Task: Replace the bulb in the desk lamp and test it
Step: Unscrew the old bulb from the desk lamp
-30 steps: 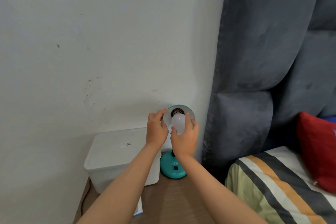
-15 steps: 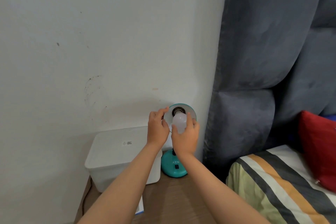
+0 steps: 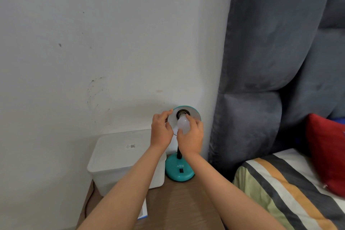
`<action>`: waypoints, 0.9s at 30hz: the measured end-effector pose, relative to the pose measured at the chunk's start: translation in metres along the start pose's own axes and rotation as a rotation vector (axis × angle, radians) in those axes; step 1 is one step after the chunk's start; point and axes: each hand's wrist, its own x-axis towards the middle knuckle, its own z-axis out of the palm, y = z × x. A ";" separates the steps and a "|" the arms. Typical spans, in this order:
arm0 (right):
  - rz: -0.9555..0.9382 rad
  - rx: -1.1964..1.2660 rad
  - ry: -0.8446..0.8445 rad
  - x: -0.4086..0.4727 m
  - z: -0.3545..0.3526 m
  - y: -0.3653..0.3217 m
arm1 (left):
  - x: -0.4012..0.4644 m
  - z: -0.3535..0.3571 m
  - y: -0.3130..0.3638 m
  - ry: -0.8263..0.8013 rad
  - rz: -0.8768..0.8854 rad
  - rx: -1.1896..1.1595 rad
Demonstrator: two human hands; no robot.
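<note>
A teal desk lamp stands on a wooden table, its round base point(image 3: 179, 172) marked ATN with a black switch. Its shade point(image 3: 194, 113) is tilted up toward me, showing the white inside and the dark socket point(image 3: 181, 113). A white bulb point(image 3: 182, 123) sits with its neck at the socket. My right hand point(image 3: 190, 136) grips the bulb with fingers wrapped around it. My left hand point(image 3: 161, 130) holds the shade's left rim, fingertips on the edge. The lamp is unlit.
A white lidded plastic box point(image 3: 119, 157) stands left of the lamp against the wall. A white-and-blue carton point(image 3: 143, 213) lies under my left forearm. A grey padded headboard point(image 3: 261, 80), a striped bedsheet point(image 3: 287, 188) and a red pillow point(image 3: 328, 151) lie to the right.
My right hand's fingers have shifted around the bulb, as in a turning grip. The left hand stays on the shade rim. The camera has drifted slightly.
</note>
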 end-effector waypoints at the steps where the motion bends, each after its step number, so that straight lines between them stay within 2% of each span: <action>1: -0.004 0.004 -0.006 0.000 0.000 0.001 | 0.000 0.000 0.001 -0.003 0.001 -0.003; 12: 0.053 0.012 -0.026 0.001 -0.009 -0.002 | 0.000 0.001 -0.001 0.005 -0.001 -0.002; 22: 0.032 0.101 -0.092 0.001 -0.011 -0.004 | 0.001 0.001 -0.002 -0.005 -0.008 0.002; 27: 0.068 0.096 -0.028 0.003 -0.008 -0.003 | 0.000 0.001 0.000 -0.009 -0.002 0.007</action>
